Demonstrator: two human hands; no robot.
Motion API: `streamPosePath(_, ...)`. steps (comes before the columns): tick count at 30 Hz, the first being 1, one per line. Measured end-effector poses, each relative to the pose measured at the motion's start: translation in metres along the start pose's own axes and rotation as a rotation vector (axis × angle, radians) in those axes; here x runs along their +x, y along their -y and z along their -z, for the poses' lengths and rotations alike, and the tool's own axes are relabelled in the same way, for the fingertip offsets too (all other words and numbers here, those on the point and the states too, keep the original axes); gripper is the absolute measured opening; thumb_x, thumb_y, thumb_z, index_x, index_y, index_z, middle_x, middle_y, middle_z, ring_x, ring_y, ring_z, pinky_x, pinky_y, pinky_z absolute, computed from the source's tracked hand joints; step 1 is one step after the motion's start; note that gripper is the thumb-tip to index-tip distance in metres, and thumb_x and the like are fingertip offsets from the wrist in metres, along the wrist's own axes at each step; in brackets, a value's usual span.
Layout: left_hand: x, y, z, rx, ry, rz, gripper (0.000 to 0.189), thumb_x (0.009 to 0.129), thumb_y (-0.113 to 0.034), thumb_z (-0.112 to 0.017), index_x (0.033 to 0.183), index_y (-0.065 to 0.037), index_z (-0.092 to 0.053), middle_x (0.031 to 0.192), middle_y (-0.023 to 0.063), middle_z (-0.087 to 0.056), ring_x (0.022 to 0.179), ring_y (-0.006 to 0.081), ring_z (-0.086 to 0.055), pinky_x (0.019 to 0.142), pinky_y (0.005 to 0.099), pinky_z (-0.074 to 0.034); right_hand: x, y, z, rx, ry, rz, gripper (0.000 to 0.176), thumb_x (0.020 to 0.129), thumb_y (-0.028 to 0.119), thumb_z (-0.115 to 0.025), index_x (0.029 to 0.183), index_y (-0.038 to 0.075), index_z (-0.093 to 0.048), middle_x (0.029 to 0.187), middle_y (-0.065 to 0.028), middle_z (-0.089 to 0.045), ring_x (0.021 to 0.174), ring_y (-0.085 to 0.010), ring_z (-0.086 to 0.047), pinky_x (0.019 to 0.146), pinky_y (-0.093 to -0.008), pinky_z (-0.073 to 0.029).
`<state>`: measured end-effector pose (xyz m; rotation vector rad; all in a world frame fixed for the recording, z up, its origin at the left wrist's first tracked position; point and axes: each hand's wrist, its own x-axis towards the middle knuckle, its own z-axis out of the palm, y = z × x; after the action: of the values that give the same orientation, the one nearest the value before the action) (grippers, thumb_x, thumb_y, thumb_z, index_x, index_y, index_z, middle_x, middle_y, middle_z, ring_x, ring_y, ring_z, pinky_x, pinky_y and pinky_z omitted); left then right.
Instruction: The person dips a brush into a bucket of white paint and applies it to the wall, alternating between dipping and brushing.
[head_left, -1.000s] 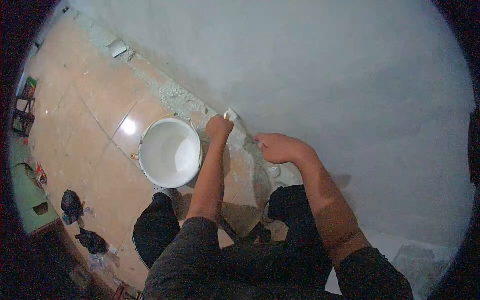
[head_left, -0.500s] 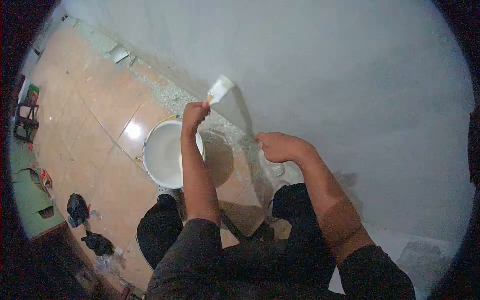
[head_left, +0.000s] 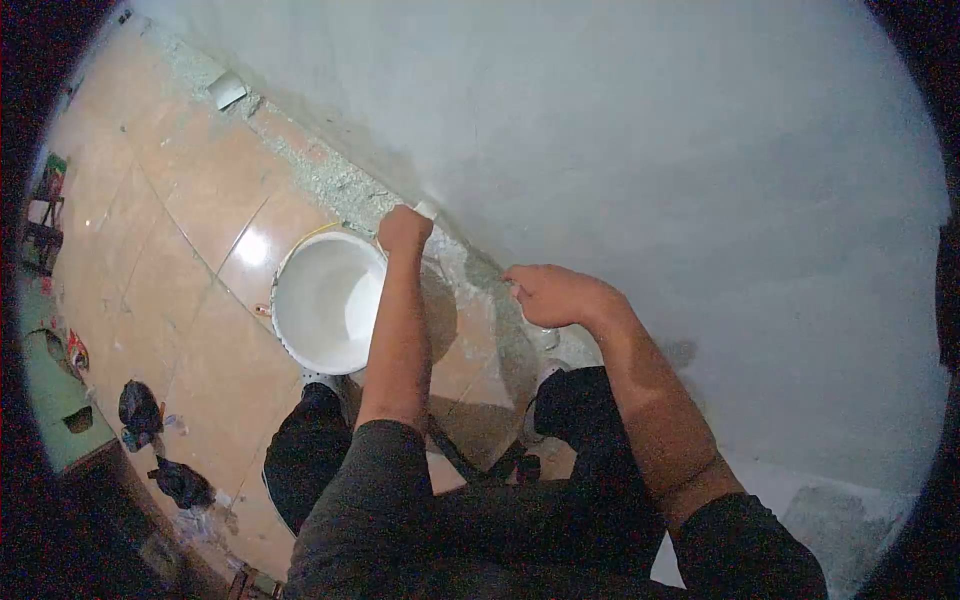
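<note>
My left hand [head_left: 405, 230] is closed around the handle of a paintbrush. Only a pale bit of the paintbrush [head_left: 427, 209] shows past the knuckles, low by the foot of the wall; the rest is hidden by the hand. Just left of that forearm stands a white bucket [head_left: 300, 305] with whitish stuff inside, its right rim partly covered by the arm. My right hand [head_left: 560, 297] has its fingers curled in a pinch close to the grey wall [head_left: 700, 180]. What sits between those fingers, if anything, is too small to make out.
Crumbly debris [head_left: 335, 185] runs along the wall's base over the tiled floor [head_left: 180, 250]. A flat light-coloured piece [head_left: 228, 91] lies in it farther off. Black plastic bags [head_left: 140, 408] are at the lower left, near a green surface [head_left: 60, 415]. My shoes are beside the bucket and wall.
My left hand has dropped the paintbrush from a raised position against the wall down to the wall's foot. My right hand stays nearly in place. The view has shifted slightly.
</note>
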<state>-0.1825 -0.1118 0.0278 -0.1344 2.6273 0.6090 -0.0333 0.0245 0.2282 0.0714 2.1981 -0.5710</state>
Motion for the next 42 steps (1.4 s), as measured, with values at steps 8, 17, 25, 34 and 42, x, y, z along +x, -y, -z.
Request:
streamPosePath(8,-0.019,-0.005,0.055,-0.164,-0.115,-0.104,0.042,0.072,-0.043,-0.062,0.081,-0.003,-0.069,0.084,0.0196,-0.065,0.084,0.0349,-0.063,0.072,0.0408,-0.05,0.008,-0.003,-0.01,-0.079,-0.005,0.018,0.035,0.088,0.012,-0.039,0.12,-0.001,-0.046,0.109,-0.0239,-0.056,0.104,-0.0373,-0.053,0.09,-0.0439,-0.041)
streamPosePath(17,0.003,0.029,0.072,-0.969,0.244,-0.317,0.031,0.083,-0.031,-0.058,0.069,-0.004,-0.064,0.055,0.0004,-0.052,0.043,0.0078,-0.042,0.04,0.0239,-0.031,-0.008,0.009,-0.005,-0.068,-0.005,-0.021,0.037,0.088,0.013,-0.04,0.123,0.001,-0.046,0.111,-0.0233,-0.056,0.104,-0.0368,-0.053,0.09,-0.0431,-0.041)
streamPosePath(25,0.056,0.041,-0.045,-0.461,0.239,-0.047,0.033,0.075,-0.034,-0.06,0.08,-0.002,-0.067,0.077,0.0146,-0.064,0.069,0.0222,-0.062,0.058,0.0344,-0.047,-0.001,0.001,-0.008,-0.058,0.016,-0.074,0.039,0.085,0.009,-0.04,0.123,0.0,-0.046,0.11,-0.0228,-0.057,0.104,-0.0361,-0.054,0.089,-0.0438,-0.041)
streamPosePath(34,0.005,-0.004,0.009,0.012,0.017,-0.019,0.031,0.072,-0.029,-0.059,0.093,-0.008,-0.068,0.101,0.0151,-0.064,0.096,0.0303,-0.062,0.08,0.0388,-0.05,0.011,-0.006,-0.012,-0.052,0.019,-0.037,0.038,0.084,0.009,-0.04,0.121,-0.001,-0.046,0.111,-0.0248,-0.056,0.104,-0.0376,-0.053,0.089,-0.0435,-0.041)
streamPosePath(42,-0.037,-0.03,0.072,-0.097,-0.096,-0.097,0.037,0.072,-0.035,-0.06,0.085,-0.002,-0.067,0.089,0.0201,-0.065,0.086,0.036,-0.063,0.075,0.0428,-0.049,0.0,0.001,-0.01,-0.045,-0.028,0.013,0.035,0.086,0.013,-0.041,0.118,0.001,-0.048,0.108,-0.0235,-0.057,0.102,-0.0368,-0.054,0.089,-0.0447,-0.041)
